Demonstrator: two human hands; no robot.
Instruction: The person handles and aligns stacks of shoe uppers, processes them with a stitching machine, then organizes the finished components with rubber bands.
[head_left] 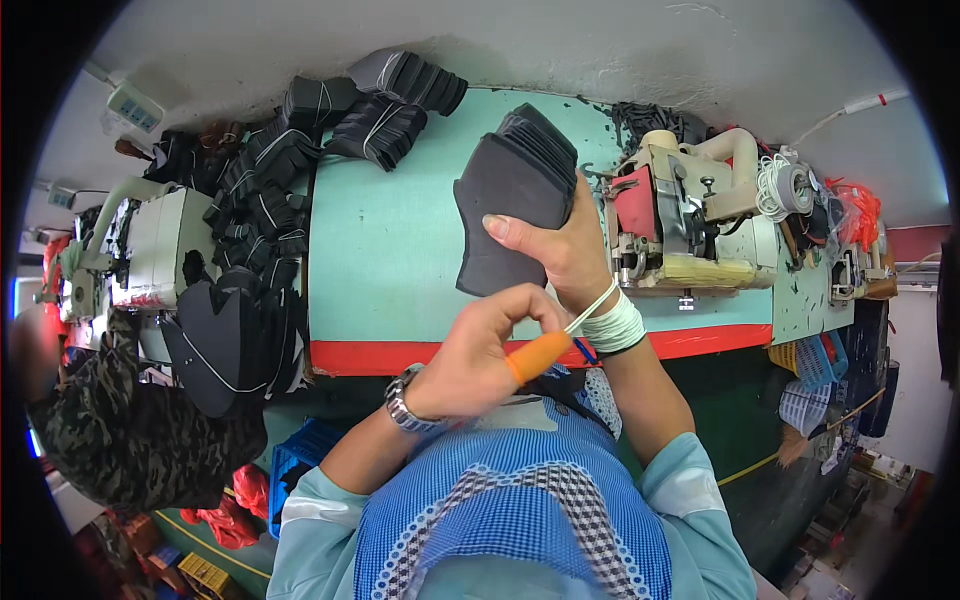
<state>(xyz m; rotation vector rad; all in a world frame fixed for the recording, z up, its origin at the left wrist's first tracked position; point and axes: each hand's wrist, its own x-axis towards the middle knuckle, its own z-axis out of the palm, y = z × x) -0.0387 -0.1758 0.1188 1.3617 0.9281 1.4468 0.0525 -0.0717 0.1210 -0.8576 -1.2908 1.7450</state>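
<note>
My right hand (560, 245) grips a stack of dark grey shaped foam pieces (515, 180) above the table, thumb across the front piece. Around that wrist sits a thick bundle of white elastic bands (615, 328). My left hand (485, 350) is closed just below, pinching one white elastic band (590, 308) that stretches away from the bundle. An orange finger cot (537, 357) covers one of its fingers, and a metal watch (403, 400) is on its wrist. Its fingertips are partly hidden.
The light green table (390, 250) has a red front edge. Tied foam bundles (375, 130) lie at the back left, more (265, 220) piled along the left side. A sewing machine (690, 220) stands at the right. A person in a camouflage sleeve (140, 420) works at far left.
</note>
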